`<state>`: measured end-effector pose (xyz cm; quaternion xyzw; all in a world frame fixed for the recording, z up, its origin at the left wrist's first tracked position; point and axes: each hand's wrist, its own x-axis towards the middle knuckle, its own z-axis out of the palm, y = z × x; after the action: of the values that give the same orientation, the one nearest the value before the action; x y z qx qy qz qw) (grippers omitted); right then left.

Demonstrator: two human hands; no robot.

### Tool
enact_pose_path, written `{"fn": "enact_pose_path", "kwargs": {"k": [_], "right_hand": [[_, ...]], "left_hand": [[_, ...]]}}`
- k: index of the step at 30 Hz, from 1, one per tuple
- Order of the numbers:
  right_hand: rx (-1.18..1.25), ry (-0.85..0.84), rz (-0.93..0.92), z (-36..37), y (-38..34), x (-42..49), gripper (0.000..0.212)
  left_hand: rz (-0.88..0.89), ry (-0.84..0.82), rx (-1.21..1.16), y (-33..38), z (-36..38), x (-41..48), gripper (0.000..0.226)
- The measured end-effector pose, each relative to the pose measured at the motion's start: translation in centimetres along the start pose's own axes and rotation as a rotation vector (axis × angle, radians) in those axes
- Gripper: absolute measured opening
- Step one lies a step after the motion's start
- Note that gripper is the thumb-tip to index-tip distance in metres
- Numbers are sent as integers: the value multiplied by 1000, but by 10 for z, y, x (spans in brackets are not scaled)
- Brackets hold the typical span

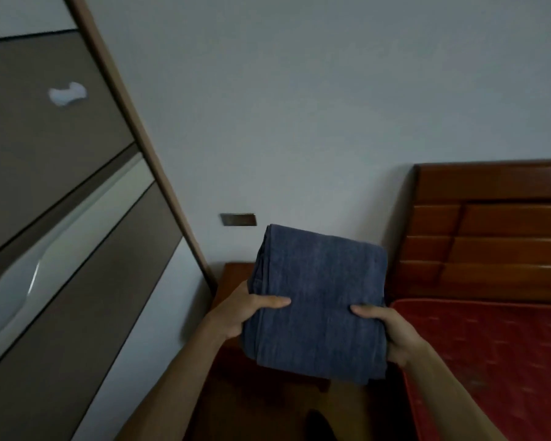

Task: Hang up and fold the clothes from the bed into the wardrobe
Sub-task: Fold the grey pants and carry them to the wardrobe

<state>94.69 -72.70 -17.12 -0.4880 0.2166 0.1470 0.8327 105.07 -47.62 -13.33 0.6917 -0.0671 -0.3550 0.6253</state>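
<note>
A folded blue denim garment (318,300) is held up in front of me, above the gap between wardrobe and bed. My left hand (245,310) grips its left edge, thumb lying across the top. My right hand (385,332) grips the right edge the same way, fingers hidden beneath the cloth. The wardrobe (61,218), with brown and white panel doors that look closed, fills the left of the view. The bed (490,361) with a red patterned cover lies at the right.
A dark wooden headboard (490,230) stands against the pale wall at the right. A wooden bedside table (236,272) sits below the garment, between wardrobe and bed. A small wall plate (238,219) is just above the garment.
</note>
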Motion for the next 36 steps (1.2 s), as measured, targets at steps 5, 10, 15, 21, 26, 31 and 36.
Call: {"fn": "enact_pose_path", "kwargs": {"k": [5, 10, 15, 21, 26, 31, 36], "right_hand": [[-45, -112, 66, 40, -43, 107, 85], [-105, -224, 90, 85, -96, 208, 85], [-101, -333, 105, 132, -154, 282, 66], [-87, -297, 90, 189, -183, 342, 36], [-98, -254, 66, 225, -189, 384, 46], [-109, -239, 38, 252, -200, 416, 50], [-104, -215, 10, 274, -215, 437, 46]], "left_hand": [[21, 209, -11, 15, -69, 58, 56], [-11, 347, -58, 52, -134, 111, 51], [6, 542, -32, 74, -196, 144, 67], [97, 955, 129, 95, -276, 180, 30], [119, 953, 1081, 143, -350, 208, 38], [-96, 840, 1778, 195, -420, 253, 47], [-421, 772, 2198, 217, -456, 279, 66]]}}
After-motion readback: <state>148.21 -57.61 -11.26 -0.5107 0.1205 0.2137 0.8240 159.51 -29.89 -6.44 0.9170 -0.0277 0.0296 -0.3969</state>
